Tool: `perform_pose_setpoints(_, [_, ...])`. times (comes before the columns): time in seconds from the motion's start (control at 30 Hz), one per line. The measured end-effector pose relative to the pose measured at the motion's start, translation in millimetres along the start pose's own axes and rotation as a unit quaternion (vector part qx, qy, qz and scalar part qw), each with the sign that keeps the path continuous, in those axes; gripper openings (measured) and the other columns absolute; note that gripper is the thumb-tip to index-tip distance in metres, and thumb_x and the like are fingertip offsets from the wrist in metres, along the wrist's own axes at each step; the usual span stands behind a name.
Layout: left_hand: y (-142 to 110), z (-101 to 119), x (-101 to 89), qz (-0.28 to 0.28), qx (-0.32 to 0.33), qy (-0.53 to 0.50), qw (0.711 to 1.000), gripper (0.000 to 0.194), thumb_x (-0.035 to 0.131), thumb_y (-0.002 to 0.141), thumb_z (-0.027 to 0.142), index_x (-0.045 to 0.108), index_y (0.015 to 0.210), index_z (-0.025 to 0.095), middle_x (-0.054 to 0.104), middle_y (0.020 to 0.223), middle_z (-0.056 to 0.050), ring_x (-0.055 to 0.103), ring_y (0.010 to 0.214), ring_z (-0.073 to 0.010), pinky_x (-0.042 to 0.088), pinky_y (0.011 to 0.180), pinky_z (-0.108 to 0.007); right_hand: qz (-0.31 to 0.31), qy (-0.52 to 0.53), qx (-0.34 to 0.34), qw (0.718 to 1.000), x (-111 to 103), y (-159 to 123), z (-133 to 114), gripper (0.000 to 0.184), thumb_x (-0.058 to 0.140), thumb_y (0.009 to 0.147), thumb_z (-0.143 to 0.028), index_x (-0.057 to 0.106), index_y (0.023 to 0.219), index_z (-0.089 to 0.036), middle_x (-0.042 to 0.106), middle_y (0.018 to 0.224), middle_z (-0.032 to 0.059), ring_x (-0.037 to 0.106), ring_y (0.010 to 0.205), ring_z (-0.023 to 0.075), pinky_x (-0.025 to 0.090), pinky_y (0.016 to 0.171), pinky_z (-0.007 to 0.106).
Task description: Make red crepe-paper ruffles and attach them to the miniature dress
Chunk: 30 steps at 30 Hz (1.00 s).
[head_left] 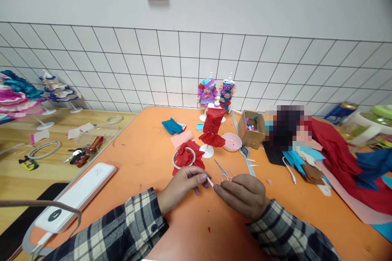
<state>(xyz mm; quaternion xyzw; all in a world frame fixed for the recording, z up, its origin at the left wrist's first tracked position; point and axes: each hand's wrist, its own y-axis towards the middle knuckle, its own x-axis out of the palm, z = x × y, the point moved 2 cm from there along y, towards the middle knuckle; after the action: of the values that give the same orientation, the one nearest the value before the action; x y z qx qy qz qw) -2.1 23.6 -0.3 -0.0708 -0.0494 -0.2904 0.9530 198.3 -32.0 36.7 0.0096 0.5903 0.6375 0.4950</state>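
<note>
Between my two hands a narrow white strip (pixel 210 182) is stretched at a slant; its exact kind does not show. My left hand (pixel 187 182) pinches its upper end, and my right hand (pixel 243 195) pinches its lower end. Just beyond my right fingers lie small scissors (pixel 224 170), blades pointing away to the left. A ring of white tape (pixel 193 155) rests on crumpled red crepe paper (pixel 183 155) past my left hand. Behind, a small dress form wears a red paper dress (pixel 213 124) on a round white base (pixel 207 151).
Two dressed doll forms (pixel 208 91) stand by the wall. A pink bowl (pixel 232 142) and a cardboard box (pixel 251 128) sit right of the red dress. Coloured paper (pixel 333 147) heaps at the right. A white power bank (pixel 76 195) with a cable lies left, near my sleeve.
</note>
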Motion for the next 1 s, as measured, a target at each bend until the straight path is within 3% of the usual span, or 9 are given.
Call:
perform_pose_setpoints(0.13, [0.5,-0.1,-1.6,0.027,-0.006,-0.011,1.0,0.031,0.077,0.072,0.042,0.069,0.074,0.012,0.069,0.072,-0.005,0.061,0.067,-0.0131,0.045,0.057,-0.02,-0.001,0.006,-0.004,1.0,3.0,-1.3,-0.4,0.019,0.061,0.086,-0.01,0.073,0.097,-0.02,0.072,0.08,0.0002,0.058,0.07,0.0117,0.049,0.065,0.025])
perform_pose_setpoints(0.4, [-3.2,-0.2,-1.4,0.025,-0.017,-0.085,0.996,0.026,0.077,0.072,0.038,0.072,0.072,0.013,0.071,0.071,-0.005,0.063,0.069,-0.0143,0.047,0.061,-0.022,0.001,0.014,-0.012,1.0,4.0,-4.0,0.9,0.021,0.059,0.087,-0.007,0.073,0.097,-0.02,0.072,0.082,0.0009,0.058,0.071,0.0121,0.05,0.07,0.026])
perform_pose_setpoints(0.63, [-4.1,3.1,-2.6,0.024,-0.009,-0.095,0.995,0.031,0.073,0.076,0.043,0.073,0.076,0.013,0.072,0.076,-0.007,0.064,0.073,-0.0164,0.048,0.064,-0.024,0.006,0.023,0.0,1.0,4.1,-4.9,2.1,0.02,0.061,0.086,-0.007,0.073,0.096,-0.018,0.071,0.082,0.0023,0.057,0.072,0.0126,0.049,0.069,0.026])
perform_pose_setpoints(1.0, [-6.4,14.3,-3.3,-0.012,0.056,0.002,0.998,0.029,0.072,0.078,0.041,0.073,0.075,0.012,0.064,0.074,-0.004,0.055,0.068,-0.0133,0.044,0.065,-0.024,0.0,0.035,0.009,0.999,3.6,-5.9,3.6,0.019,0.062,0.086,-0.008,0.072,0.098,-0.018,0.073,0.081,0.0015,0.06,0.071,0.0129,0.05,0.07,0.026])
